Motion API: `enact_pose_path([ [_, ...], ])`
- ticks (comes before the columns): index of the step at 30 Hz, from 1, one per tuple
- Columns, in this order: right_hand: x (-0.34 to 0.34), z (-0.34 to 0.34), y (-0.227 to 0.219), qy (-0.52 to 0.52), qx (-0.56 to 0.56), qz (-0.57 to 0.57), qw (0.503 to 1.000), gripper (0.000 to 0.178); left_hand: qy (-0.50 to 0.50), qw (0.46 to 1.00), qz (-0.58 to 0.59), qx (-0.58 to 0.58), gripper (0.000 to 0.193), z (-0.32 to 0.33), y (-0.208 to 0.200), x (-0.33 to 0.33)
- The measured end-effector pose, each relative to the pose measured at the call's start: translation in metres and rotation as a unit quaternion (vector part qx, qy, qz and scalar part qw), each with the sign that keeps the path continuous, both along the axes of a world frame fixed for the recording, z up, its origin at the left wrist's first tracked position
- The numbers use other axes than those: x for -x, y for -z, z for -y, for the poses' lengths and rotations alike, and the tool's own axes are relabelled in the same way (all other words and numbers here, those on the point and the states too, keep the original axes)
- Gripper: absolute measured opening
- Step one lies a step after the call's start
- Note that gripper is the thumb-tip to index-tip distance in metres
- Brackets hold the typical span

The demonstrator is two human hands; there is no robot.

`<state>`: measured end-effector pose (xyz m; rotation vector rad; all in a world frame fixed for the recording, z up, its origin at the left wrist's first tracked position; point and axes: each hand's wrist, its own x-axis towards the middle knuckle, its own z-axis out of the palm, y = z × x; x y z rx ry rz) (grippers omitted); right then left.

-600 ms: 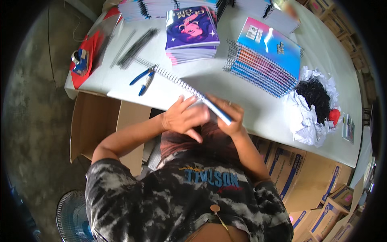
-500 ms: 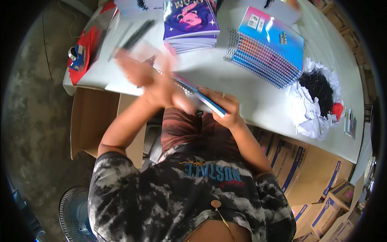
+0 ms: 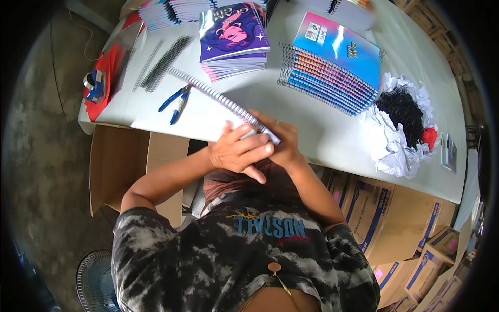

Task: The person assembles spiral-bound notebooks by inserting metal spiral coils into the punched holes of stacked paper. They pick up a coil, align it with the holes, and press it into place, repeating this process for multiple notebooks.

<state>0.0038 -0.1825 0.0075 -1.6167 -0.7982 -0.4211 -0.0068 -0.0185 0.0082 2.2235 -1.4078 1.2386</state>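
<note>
A spiral notebook [image 3: 228,106] is held on edge above the table's front, its coil facing up and running slantwise from far left to near right. My right hand [image 3: 285,140] grips its near right end, the fingers partly hidden behind it. Against the coil at that same end lies my left hand [image 3: 239,150], fingers stretched out and a little apart. Blue-handled cutting pliers [image 3: 176,102] rest on the table just left of the notebook. Beyond them are loose black wire coils [image 3: 166,62].
Stacks of purple notebooks [image 3: 234,36] and blue-pink spiral notebooks [image 3: 338,57] stand on the white table [image 3: 332,140]. Crumpled white paper with black coil scraps [image 3: 400,114] lies at right. A tape dispenser [image 3: 94,87] sits far left, above an open cardboard box [image 3: 119,166].
My left hand has come from a blurred sweep at the notebook's far end to rest on its near end. The pliers now show fully. The notebook has turned coil up.
</note>
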Motion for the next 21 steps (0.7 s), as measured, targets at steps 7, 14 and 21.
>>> enact_pose_path([
  [7, 0.003, -0.001, -0.005, -0.012, -0.019, -0.083, 0.996, 0.045, 0.02, 0.982, -0.184, 0.031, 0.098, 0.012, 0.035, 0.014],
  [14, 0.008, 0.005, -0.055, -0.022, 0.025, 0.136, 0.99, 0.103, 0.026, 0.914, -0.365, 0.174, 0.056, 0.041, -0.103, 0.038],
  [21, -0.016, 0.05, -0.101, 0.002, 0.076, -0.25, 0.965, 0.021, 0.048, 0.632, -0.645, 0.428, 0.017, 0.027, -0.104, -0.015],
])
